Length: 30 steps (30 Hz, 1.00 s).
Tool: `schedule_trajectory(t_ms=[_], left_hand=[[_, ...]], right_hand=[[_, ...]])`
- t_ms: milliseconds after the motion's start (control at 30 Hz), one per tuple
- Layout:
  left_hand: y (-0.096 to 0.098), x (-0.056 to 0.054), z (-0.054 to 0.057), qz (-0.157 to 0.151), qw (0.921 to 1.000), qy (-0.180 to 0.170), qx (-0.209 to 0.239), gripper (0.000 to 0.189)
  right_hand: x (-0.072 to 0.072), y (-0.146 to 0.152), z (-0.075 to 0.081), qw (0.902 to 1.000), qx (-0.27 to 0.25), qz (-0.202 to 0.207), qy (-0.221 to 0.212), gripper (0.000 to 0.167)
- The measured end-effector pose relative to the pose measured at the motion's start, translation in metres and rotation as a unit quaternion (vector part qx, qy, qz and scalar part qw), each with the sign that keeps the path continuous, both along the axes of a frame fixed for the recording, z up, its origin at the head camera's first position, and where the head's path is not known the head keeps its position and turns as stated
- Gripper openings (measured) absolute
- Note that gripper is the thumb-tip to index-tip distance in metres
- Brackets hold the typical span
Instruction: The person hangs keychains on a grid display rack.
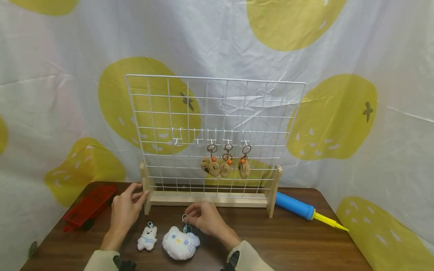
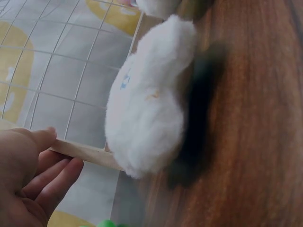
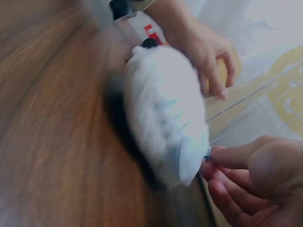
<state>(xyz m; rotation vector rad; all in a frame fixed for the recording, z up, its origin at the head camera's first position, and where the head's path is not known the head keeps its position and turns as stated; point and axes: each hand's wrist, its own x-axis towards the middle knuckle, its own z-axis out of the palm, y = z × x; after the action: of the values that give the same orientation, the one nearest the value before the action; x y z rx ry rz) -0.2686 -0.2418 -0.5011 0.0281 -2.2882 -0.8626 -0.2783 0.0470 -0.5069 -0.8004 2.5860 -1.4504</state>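
Pinching the key ring [image 1: 184,217] of white cat plush [image 1: 181,243] at lower centre: right hand [image 1: 207,219]. Left hand [image 1: 124,208] relaxed, fingertips on rack post [image 1: 146,192]. Small plush [image 1: 147,238] between hands; pump [image 1: 296,206] right, near tabletop [image 1: 291,244] edge.

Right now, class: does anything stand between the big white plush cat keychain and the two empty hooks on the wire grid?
Nothing visible does. The right hand pinches the white plush cat keychain by its ring; the empty white hooks hang above left, clear of the three brown charms.
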Motion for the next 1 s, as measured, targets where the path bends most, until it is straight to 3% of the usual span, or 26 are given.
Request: schedule_trajectory(t_ms=[467,1000], left_hand=[[0.0,0.0,0.0,-0.002,1.0,0.005,0.004,0.028],[0.0,0.0,-0.002,-0.003,0.9999,0.013,0.0,0.028]], right_hand=[[0.01,0.0,0.045,0.9954,-0.079,-0.015,0.053,0.006],[0.012,0.009,0.091,0.9862,-0.102,-0.033,0.126,0.004]])
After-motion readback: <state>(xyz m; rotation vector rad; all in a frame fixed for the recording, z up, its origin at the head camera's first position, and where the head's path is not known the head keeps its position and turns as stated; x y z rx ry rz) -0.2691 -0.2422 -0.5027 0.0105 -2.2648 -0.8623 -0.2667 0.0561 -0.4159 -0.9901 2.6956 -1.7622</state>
